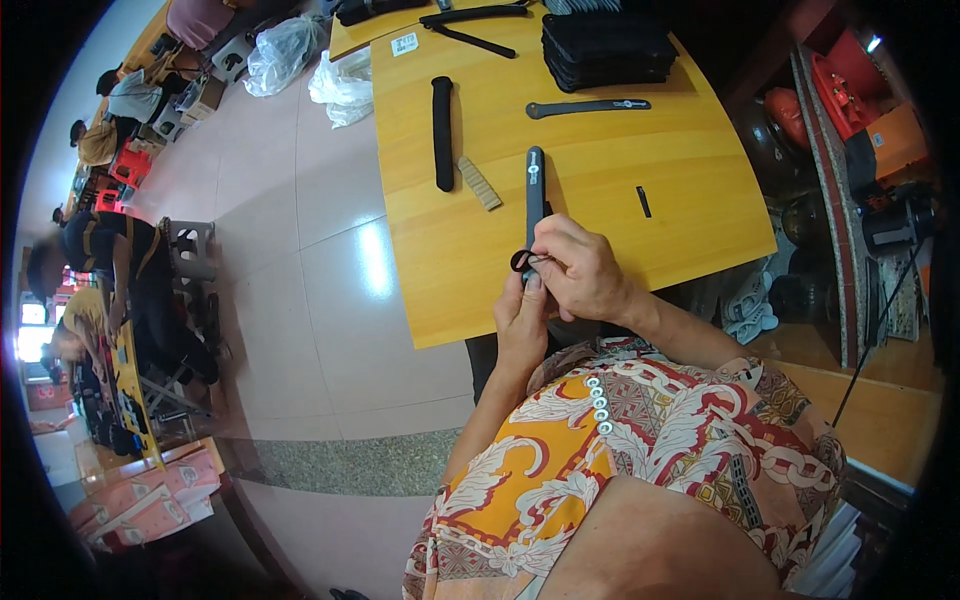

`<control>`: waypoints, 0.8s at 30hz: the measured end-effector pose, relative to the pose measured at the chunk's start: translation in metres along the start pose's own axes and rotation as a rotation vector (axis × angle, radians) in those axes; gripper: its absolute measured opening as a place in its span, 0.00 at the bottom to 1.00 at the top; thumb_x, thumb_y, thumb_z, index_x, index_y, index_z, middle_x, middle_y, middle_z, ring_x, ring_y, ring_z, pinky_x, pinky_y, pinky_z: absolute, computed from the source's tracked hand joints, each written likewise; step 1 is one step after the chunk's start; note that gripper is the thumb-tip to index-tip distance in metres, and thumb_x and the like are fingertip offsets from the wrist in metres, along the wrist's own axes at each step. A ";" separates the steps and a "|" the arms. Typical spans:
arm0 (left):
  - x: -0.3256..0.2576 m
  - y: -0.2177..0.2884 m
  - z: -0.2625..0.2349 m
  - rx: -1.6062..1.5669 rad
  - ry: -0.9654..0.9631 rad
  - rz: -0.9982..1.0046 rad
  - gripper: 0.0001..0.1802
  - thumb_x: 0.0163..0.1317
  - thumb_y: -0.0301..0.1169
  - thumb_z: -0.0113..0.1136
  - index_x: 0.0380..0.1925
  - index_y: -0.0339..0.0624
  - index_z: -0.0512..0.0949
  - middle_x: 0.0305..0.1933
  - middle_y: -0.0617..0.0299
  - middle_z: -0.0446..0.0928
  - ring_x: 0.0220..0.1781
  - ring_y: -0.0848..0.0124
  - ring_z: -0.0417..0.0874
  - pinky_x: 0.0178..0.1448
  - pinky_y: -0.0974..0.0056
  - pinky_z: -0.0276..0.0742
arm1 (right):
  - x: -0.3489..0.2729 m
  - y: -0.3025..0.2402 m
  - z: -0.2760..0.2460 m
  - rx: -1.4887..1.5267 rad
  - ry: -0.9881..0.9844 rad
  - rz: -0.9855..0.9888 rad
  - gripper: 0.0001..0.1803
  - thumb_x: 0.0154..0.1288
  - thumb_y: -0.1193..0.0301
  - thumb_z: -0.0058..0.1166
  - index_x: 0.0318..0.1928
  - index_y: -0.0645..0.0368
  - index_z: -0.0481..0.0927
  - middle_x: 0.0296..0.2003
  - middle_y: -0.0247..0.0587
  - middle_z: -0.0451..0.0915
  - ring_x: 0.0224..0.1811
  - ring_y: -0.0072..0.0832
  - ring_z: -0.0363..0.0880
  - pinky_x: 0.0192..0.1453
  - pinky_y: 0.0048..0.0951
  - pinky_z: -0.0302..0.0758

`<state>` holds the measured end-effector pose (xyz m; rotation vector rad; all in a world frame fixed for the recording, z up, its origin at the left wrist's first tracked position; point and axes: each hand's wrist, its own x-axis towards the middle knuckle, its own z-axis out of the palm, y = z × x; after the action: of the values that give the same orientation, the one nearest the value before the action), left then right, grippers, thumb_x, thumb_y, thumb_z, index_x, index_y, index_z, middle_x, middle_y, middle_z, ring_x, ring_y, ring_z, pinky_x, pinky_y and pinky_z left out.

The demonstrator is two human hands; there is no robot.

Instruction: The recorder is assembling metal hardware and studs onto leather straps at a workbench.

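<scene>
A long black strap [535, 185] with light printing near its far end stretches away from me over the front half of the yellow table. My left hand [522, 318] pinches its near end between thumb and fingers. My right hand [580, 268] is closed at the same end, its fingertips against a small black loop [521, 261] that curls up there. Between the fingertips the details are too small to make out. Left of the strap lies a beige ribbed strip [480, 184]. A small black piece [644, 202] rests on the table to the right.
Across the yellow table [700, 150] lie a thick black strap [443, 135], a printed strap [590, 108], a black stack [608, 52] and thin black bands [475, 28]. White plastic bags [342, 85] sit on the floor. Shelves [830, 200] stand right; people work far left.
</scene>
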<state>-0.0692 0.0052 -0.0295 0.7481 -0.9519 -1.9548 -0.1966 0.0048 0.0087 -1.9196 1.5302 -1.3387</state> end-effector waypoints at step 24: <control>-0.028 0.034 -0.009 -0.083 -0.347 -0.308 0.26 0.63 0.31 0.50 0.59 0.29 0.60 0.34 0.47 0.76 0.25 0.64 0.79 0.33 0.66 0.76 | 0.101 0.140 -0.241 -0.887 1.023 0.144 0.11 0.54 0.68 0.50 0.26 0.67 0.76 0.25 0.58 0.76 0.31 0.54 0.75 0.36 0.45 0.72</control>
<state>-0.0346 0.0137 -0.0015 0.5411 -0.9938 -2.4349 -0.4767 -0.0686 0.0703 -1.4105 3.0924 -1.8996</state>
